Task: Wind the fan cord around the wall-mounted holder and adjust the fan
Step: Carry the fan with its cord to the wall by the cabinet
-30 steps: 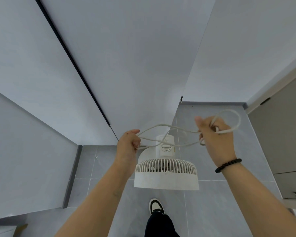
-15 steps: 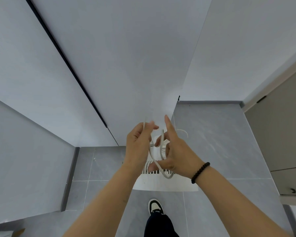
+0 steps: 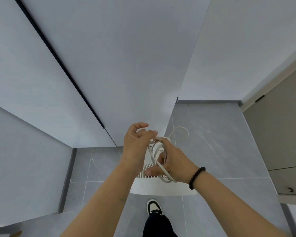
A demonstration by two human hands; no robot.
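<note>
Left hand point(image 3: 137, 146): raised in front of the wall, fingers curled, pinching the white cord point(image 3: 156, 157) near its upper turns. The fingertips close on the cord just above the fan's mount.

Right hand point(image 3: 171, 162): close beside the left, almost touching it, over the back of the fan. Several loops of the cord pass across its palm and around its fingers point(image 3: 161, 159), which are bent about them. Thumb points left across the grille.

Cord: white, flat-looking, gathered in loops between the two hands; one loose loop stands out to the right, above the right hand, against the floor.

Fan point(image 3: 162, 185): white, round, mounted on the wall corner, its slatted housing showing below the hands. The holder behind it is hidden by the hands; I cannot tell how much cord lies on it.

Bracelet point(image 3: 196, 177): dark beads, on the right wrist.

Shoe point(image 3: 154, 206): black and white, on the grey tiled floor point(image 3: 220, 142) directly under the fan, with a dark trouser leg point(image 3: 159, 224) above it.

Cabinet point(image 3: 280, 134): beige, at the right edge.
</note>
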